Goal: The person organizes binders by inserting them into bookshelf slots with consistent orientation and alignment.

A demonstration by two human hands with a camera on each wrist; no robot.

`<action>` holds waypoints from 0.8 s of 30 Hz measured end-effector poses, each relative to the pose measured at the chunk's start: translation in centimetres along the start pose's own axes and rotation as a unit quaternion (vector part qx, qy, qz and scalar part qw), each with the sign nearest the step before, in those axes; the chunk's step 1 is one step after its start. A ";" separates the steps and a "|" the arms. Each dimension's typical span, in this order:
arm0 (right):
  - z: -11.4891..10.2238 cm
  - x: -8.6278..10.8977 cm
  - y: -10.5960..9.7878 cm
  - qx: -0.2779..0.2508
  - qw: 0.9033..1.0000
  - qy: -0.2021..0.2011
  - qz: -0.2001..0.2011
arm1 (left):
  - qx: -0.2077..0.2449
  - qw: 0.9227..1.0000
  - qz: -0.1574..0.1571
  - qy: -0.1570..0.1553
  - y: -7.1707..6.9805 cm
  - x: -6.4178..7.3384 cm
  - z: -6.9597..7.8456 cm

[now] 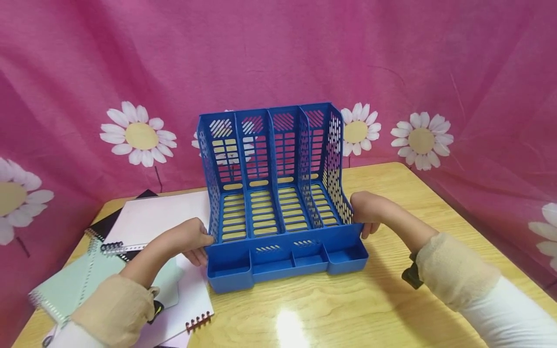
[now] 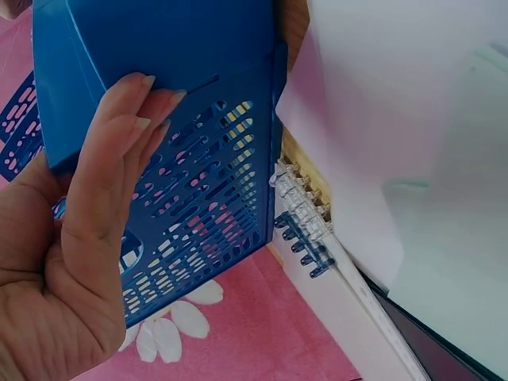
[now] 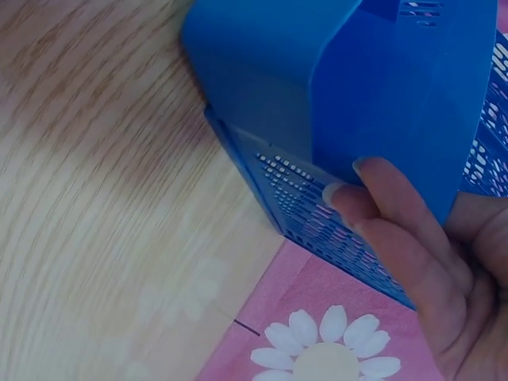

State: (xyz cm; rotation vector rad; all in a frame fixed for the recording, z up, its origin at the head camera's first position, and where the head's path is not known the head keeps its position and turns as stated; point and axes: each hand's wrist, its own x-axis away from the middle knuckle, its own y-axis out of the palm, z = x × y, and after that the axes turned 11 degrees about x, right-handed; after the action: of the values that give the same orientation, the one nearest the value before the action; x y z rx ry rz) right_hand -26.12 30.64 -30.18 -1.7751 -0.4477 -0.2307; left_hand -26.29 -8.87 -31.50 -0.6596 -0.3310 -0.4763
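Observation:
A blue plastic file organizer (image 1: 285, 239) with slatted upright dividers and a row of small front trays stands on the wooden table. My left hand (image 1: 193, 239) grips its left side near the front; in the left wrist view the fingers (image 2: 95, 182) lie along the outer wall, with the thumb on the other side of the edge. On the opposite side, my right hand (image 1: 367, 212) holds the right wall just behind the front tray. The right wrist view shows its fingertips (image 3: 357, 198) against the outside, the thumb largely hidden.
White spiral notebooks (image 1: 169, 212) and a pale green one (image 1: 69, 278) lie overlapping on the left of the table (image 1: 304, 309), close to the organizer. A black item (image 1: 106, 222) shows beneath them. A pink cloth with daisies (image 1: 278, 48) hangs behind the table.

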 end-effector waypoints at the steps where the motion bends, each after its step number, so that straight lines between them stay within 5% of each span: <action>1: 0.0 0.0 0.0 -0.002 1.000 -0.001 0.002 | 0.004 1.000 0.002 -0.001 0.0 0.0 0.0; 8: -0.6 -0.5 -0.5 0.001 1.000 0.021 -0.007 | -0.001 1.000 0.011 -0.011 -0.3 0.3 -0.2; 17: -0.6 0.4 -1.5 -0.032 0.995 0.037 -0.081 | 0.004 1.000 -0.002 0.001 0.3 0.1 -0.2; 24: -1.0 0.5 -1.3 -0.040 0.996 0.045 -0.069 | 0.015 1.000 0.002 -0.007 0.2 0.2 0.1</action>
State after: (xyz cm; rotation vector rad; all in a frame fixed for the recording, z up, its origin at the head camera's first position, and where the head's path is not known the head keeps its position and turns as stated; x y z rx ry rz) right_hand -26.11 30.06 -28.55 -1.8054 -0.5034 -0.4303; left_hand -26.00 -8.74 -31.44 -0.6354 -0.3487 -0.4619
